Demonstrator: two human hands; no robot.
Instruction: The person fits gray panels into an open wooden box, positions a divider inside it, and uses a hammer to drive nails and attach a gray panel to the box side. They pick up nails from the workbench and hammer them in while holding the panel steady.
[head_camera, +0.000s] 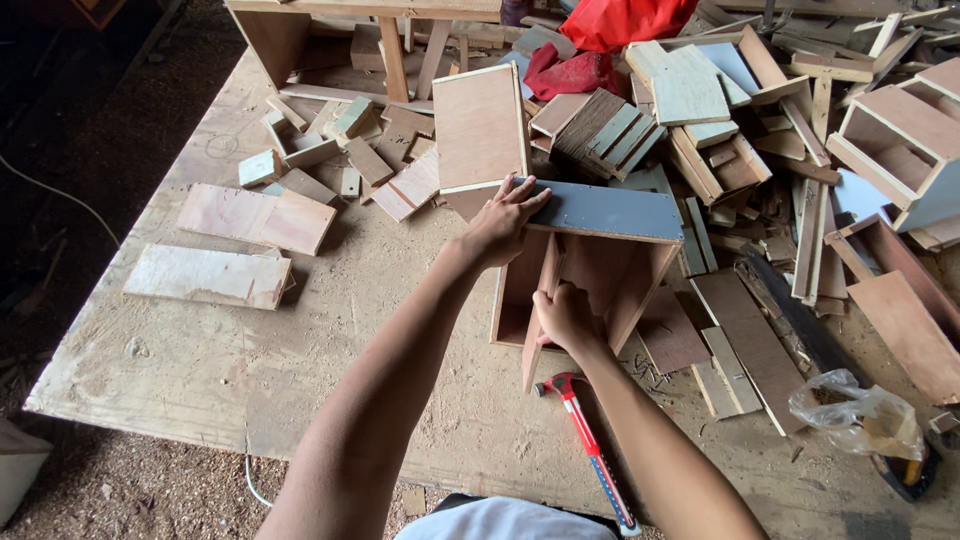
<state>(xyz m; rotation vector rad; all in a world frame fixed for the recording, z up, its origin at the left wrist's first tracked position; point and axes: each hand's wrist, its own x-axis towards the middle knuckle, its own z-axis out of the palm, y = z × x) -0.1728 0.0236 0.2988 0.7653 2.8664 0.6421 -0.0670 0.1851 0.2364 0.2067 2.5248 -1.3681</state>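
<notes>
An open plywood box with a grey-blue top panel lies on its side on the sawdust-covered workbench. My left hand rests flat on the box's top left corner, fingers spread. Inside the box's mouth, my right hand grips a narrow wooden slat that stands upright as a divider. A red-handled hammer lies on the bench just below my right forearm, untouched.
Plywood offcuts lie scattered left and behind. A pile of boards and half-built boxes fills the right side. A red cloth sits at the back. Loose nails and a plastic bag lie at the right front.
</notes>
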